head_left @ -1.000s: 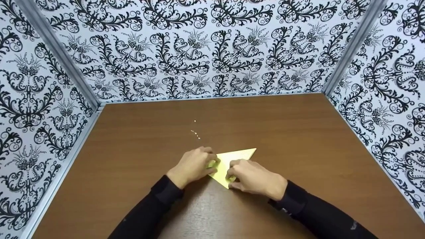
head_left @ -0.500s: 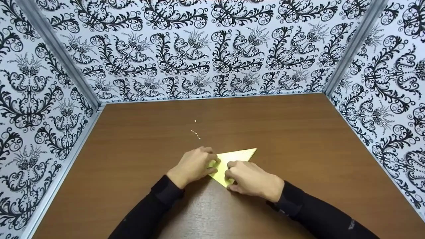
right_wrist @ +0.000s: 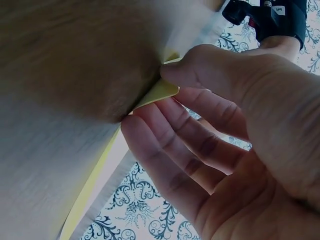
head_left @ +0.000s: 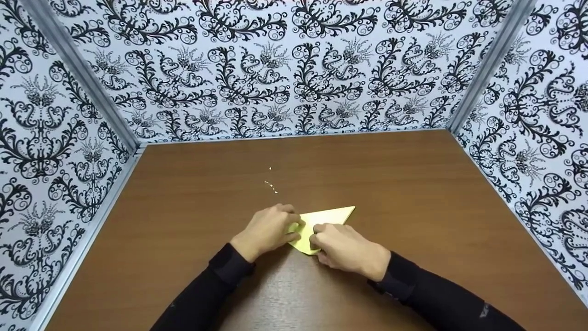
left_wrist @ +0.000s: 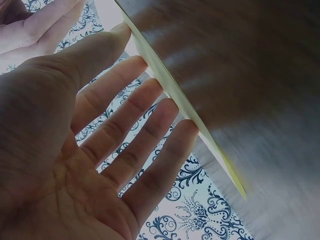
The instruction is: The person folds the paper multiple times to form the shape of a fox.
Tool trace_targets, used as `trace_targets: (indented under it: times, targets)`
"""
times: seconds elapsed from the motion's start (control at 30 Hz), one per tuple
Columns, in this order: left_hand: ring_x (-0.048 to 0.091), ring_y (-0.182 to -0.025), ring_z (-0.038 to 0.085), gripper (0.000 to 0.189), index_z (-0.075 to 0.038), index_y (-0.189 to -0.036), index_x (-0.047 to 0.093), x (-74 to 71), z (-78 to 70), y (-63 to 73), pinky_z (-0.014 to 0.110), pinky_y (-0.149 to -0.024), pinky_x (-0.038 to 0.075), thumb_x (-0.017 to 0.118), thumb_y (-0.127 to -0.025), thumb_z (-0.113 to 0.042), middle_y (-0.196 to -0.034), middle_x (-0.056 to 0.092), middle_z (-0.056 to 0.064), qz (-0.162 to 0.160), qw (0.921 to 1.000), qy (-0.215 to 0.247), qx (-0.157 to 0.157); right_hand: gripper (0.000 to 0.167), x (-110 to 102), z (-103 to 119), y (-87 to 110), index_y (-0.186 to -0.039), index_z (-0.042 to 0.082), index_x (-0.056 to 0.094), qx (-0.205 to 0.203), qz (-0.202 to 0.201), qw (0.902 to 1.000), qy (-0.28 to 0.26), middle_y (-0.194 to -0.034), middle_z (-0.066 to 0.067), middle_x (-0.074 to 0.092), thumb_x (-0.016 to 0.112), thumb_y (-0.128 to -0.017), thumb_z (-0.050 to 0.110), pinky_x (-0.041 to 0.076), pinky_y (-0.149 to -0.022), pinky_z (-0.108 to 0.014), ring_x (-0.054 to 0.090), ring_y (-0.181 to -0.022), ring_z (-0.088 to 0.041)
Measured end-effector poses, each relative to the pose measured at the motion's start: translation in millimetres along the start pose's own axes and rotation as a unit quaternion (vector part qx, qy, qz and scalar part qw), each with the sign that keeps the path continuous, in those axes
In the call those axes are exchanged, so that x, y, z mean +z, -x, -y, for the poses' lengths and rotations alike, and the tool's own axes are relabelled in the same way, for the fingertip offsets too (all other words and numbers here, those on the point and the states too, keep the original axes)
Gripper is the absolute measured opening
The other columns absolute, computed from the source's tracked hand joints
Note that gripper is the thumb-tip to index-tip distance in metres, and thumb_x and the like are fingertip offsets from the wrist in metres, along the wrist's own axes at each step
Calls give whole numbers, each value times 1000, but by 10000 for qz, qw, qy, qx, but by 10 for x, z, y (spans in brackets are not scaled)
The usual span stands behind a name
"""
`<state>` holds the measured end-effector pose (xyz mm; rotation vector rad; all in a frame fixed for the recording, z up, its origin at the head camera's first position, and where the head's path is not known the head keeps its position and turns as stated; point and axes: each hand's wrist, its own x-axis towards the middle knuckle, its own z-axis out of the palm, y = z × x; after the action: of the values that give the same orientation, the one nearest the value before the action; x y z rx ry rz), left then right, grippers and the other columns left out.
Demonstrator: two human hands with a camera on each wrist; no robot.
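Observation:
A folded sheet of yellow paper (head_left: 328, 217) lies on the brown wooden table, one point reaching to the far right. On its left part rest the fingertips of my left hand (head_left: 268, 230). The left wrist view shows those fingers nearly straight, their tips along the paper's thin edge (left_wrist: 162, 75). My right hand (head_left: 353, 250) pinches the paper's near corner between thumb and fingers. Seen from the right wrist, that corner (right_wrist: 159, 94) is bent up off the table beside the thumb. The hands cover parts of the paper in the head view.
Several tiny white specks (head_left: 271, 185) lie on the table (head_left: 193, 193) beyond the left hand. Black-and-white patterned panels (head_left: 257, 73) with grey metal corner posts (head_left: 487, 59) enclose the back and sides.
The near corner of the paper, a sharp point earlier, now looks blunted and turned up. My right hand has shifted slightly left; the left hand has stayed in place.

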<state>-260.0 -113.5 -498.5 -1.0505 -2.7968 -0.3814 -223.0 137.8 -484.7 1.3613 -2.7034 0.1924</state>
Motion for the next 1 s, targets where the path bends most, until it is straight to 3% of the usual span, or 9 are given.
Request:
trace_targets:
  times: [0.37, 0.57, 0.77, 1.0]
  targets:
    - [78, -104, 24, 28, -22, -123, 90, 17, 20, 3, 43, -82, 71, 97, -99, -33, -121, 83, 1, -69, 9999, 60, 59, 12, -53, -61, -34, -94, 12, 82, -90, -33, 9983, -569, -91, -1, 74, 89, -89, 3, 56, -65, -22, 70, -78, -11]
    - [78, -105, 25, 27, -23, -122, 91, 18, 30, 8, 46, -82, 71, 98, -98, -33, -119, 83, 1, -69, 9999, 132, 53, 11, -116, -88, -57, -97, 8, 85, -85, -141, 9944, -1044, -92, -5, 78, 85, -91, -1, 60, -68, -21, 73, -80, -12]
    - [79, -107, 25, 27, -23, -122, 91, 18, 34, -1, 47, -84, 72, 97, -98, -34, -121, 83, 1, -1, 9999, 170, 16, 14, -159, -128, -101, -100, 6, 86, -14, -273, 9897, -1405, -96, -7, 85, 82, -92, -4, 67, -76, -28, 80, -85, -16]
    - [80, -110, 26, 26, -22, -122, 91, 1, 25, -7, 48, -87, 72, 97, -99, -33, -124, 83, 1, 21, 9998, 203, -24, 15, -160, -194, -134, -102, 4, 87, -59, -427, 9827, -1802, -95, -5, 86, 80, -93, -6, 62, -75, -22, 73, -82, -7]
